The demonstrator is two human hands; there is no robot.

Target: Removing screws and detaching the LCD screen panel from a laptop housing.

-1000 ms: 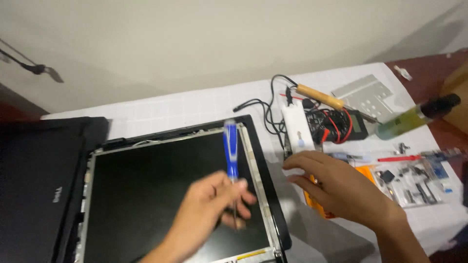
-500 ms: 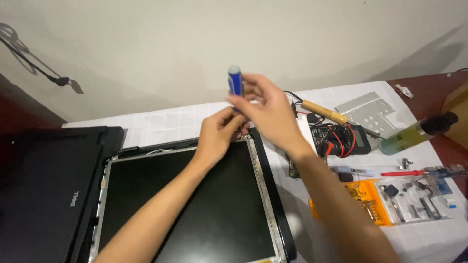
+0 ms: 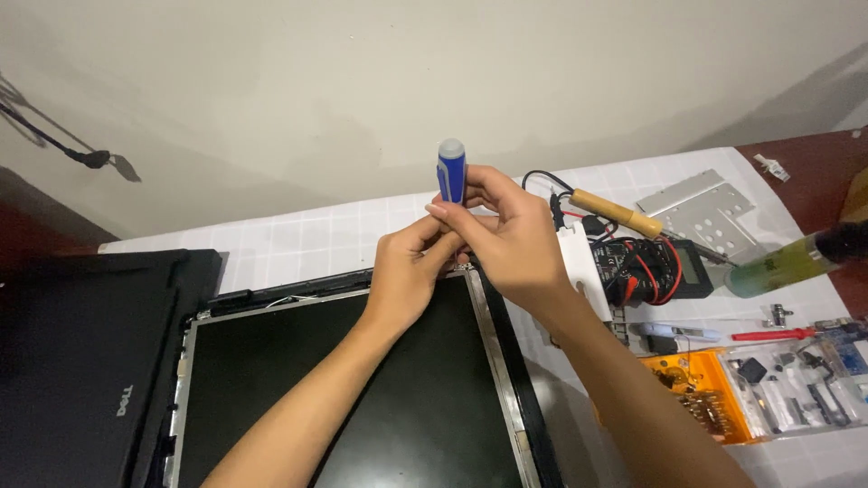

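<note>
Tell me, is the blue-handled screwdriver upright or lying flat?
Upright. The blue-handled screwdriver points its pale cap straight up, gripped by the right hand, the left hand at its lower end; tip hidden.

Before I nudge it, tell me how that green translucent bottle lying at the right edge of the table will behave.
The green bottle lies on its side and looks round, so it would probably roll. It seems to be light plastic, likely sliding easily on the tablecloth. Its dark cap end reaches out of view.

Glossy blue plastic screwdriver handle (image 3: 451, 173), matt dark screen panel (image 3: 362, 398) (dull metal frame), wooden-handled soldering iron (image 3: 617, 213), checked tablecloth (image 3: 298, 244)
</note>
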